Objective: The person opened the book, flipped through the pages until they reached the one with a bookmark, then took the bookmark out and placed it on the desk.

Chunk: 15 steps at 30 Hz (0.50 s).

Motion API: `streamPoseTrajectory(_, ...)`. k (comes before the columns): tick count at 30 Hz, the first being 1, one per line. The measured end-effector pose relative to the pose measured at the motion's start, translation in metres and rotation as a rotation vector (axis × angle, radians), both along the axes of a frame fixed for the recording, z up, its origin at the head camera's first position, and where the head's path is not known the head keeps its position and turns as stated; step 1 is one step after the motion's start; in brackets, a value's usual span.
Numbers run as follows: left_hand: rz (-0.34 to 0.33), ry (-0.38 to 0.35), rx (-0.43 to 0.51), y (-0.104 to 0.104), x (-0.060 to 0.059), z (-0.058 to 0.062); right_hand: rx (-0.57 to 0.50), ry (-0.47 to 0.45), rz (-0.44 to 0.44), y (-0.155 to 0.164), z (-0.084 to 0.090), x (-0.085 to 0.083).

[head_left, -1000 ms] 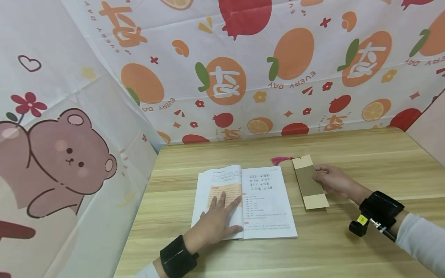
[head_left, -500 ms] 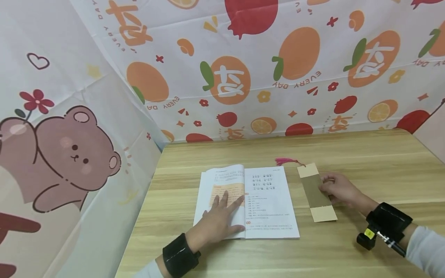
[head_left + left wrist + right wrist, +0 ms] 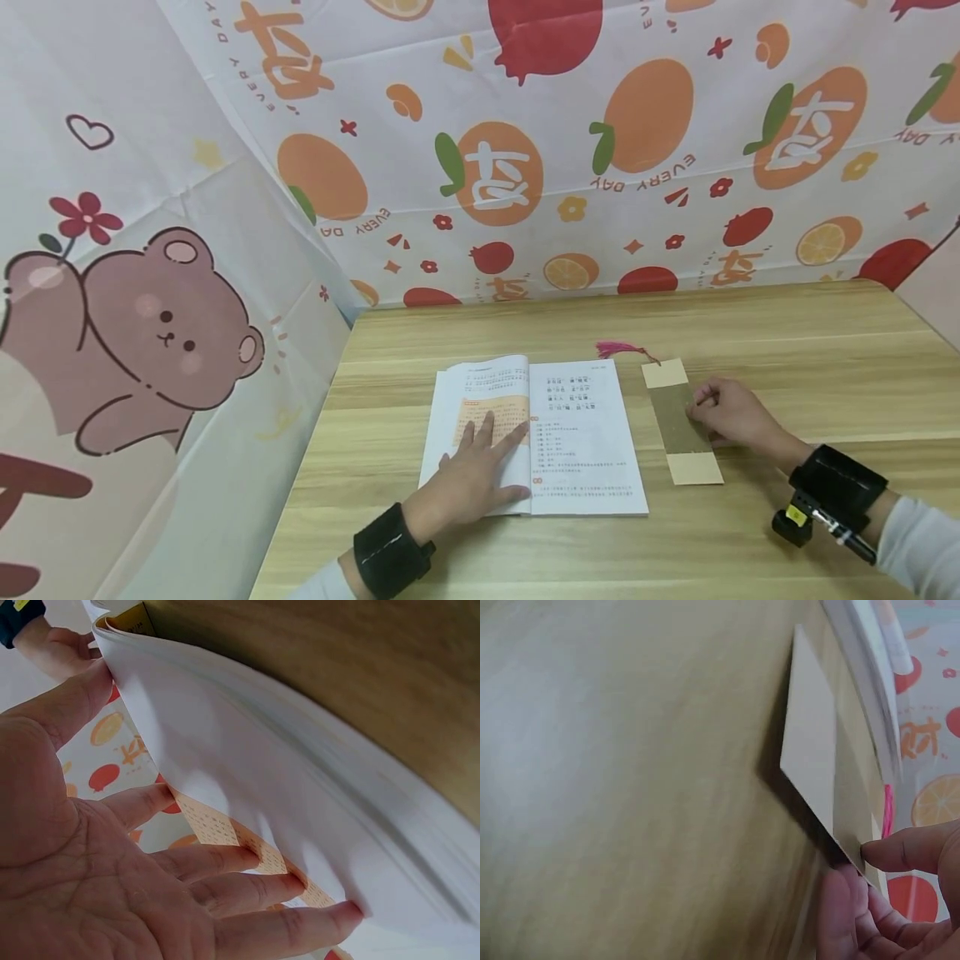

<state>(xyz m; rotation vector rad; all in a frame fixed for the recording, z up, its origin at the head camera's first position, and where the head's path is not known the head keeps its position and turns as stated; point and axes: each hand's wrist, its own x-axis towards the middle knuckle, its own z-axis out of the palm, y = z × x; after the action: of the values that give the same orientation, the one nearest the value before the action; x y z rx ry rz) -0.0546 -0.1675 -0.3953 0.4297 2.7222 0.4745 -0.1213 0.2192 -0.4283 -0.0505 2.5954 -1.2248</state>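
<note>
An open book (image 3: 585, 450) lies on the wooden table, its left pages slightly bowed. Across the left page, over an orange text box, my left hand (image 3: 472, 475) rests with fingers spread; in the left wrist view the fingertips (image 3: 346, 915) press on the white page (image 3: 225, 742). To the right of the book is a bookmark (image 3: 678, 421), a long card with a brown middle, pale ends and a pink tassel (image 3: 622, 348) at its far end. My right hand (image 3: 738, 417) pinches its right edge between thumb and fingers; in the right wrist view the card (image 3: 810, 727) slants just above the table.
The wooden table (image 3: 465, 558) extends around the book and on to the right. Behind it hangs a white cloth (image 3: 405, 183) printed with fruit, and at the left another cloth with a bear (image 3: 165, 325). Both wrists wear black bands (image 3: 838, 483).
My right hand has brought the bookmark toward me and lower, near the tabletop, and the tassel trails at its far end. My left hand stays on the page. The head view has shifted slightly.
</note>
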Motion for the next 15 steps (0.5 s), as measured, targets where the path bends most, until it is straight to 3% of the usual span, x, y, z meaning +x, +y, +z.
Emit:
streamPoseTrajectory(6, -0.005, 0.006, 0.0, 0.0, 0.0, -0.001, 0.184, 0.195, 0.035, -0.002, -0.006, 0.005)
streamPoseTrajectory(15, -0.005, 0.005, 0.001, 0.0, -0.001, -0.001, 0.319, 0.376, 0.091, -0.016, 0.003, 0.01)
